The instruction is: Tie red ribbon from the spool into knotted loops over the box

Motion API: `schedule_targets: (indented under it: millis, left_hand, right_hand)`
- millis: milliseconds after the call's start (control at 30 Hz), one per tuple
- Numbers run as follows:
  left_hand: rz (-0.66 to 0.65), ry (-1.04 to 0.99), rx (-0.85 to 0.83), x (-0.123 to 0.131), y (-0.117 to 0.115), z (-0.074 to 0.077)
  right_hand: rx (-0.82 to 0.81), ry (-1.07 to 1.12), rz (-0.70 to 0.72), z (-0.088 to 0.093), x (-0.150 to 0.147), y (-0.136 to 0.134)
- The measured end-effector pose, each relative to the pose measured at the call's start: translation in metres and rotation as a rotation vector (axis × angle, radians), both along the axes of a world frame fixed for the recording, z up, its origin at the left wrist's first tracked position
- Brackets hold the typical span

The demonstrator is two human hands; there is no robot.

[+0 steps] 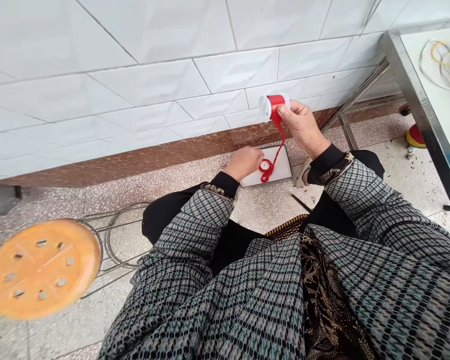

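Raised in front of the tiled wall, my right hand [303, 125] is closed on a white spool of red ribbon [275, 104], thumb on the ribbon. From this spool a red strand [282, 142] runs down to a small roll of red ribbon [265, 165] with a pale core. That roll appears over a shallow white tray [281, 162] with a dark rim, low near the floor. My left hand [246, 162] is right beside the small roll, over the tray's left part. Its fingers are blurred and partly hidden, so their grip is unclear.
An orange round stool [45, 270] with a wire frame stands at the left. To the right is a metal-edged table [416, 90] carrying loose cables [448, 65]. A red and yellow object [416, 136] lies on the floor beneath it. A tiled wall [165, 80] rises ahead.
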State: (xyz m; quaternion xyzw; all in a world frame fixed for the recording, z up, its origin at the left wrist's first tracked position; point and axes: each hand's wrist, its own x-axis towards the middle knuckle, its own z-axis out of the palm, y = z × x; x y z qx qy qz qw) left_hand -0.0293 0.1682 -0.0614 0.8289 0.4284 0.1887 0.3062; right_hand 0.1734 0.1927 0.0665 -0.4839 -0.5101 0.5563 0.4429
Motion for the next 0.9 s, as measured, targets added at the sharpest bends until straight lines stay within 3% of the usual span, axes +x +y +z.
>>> schedule_targets:
  millis: [67, 133, 267, 433, 667, 767, 900]
  left_hand:
    - [0.136, -0.278, -0.006, 0.003, 0.009, 0.015]
    - [0.124, -0.505, -0.074, 0.012, 0.009, 0.032]
    - [0.099, -0.630, -0.088, 0.026, -0.003, 0.052]
    - [0.079, -0.640, -0.087, 0.025, -0.006, 0.051]
    - [0.179, -1.187, -0.484, 0.033, -0.005, 0.044]
    - [0.231, -1.229, -0.555, 0.039, -0.008, 0.048]
    - [0.310, -1.181, -0.499, 0.042, -0.012, 0.051]
  right_hand:
    - [0.026, -0.027, 0.082, 0.002, -0.002, -0.006]
    - [0.056, -0.065, 0.143, 0.003, -0.004, -0.010]
    - [0.161, -0.107, 0.191, 0.002, -0.006, -0.013]
    - [0.241, -0.149, 0.193, -0.004, -0.006, -0.011]
    - [0.395, -0.194, 0.143, -0.026, -0.007, 0.003]
    - [0.406, -0.259, 0.084, -0.033, -0.008, 0.005]
    - [0.351, -0.358, -0.020, -0.039, -0.010, 0.004]
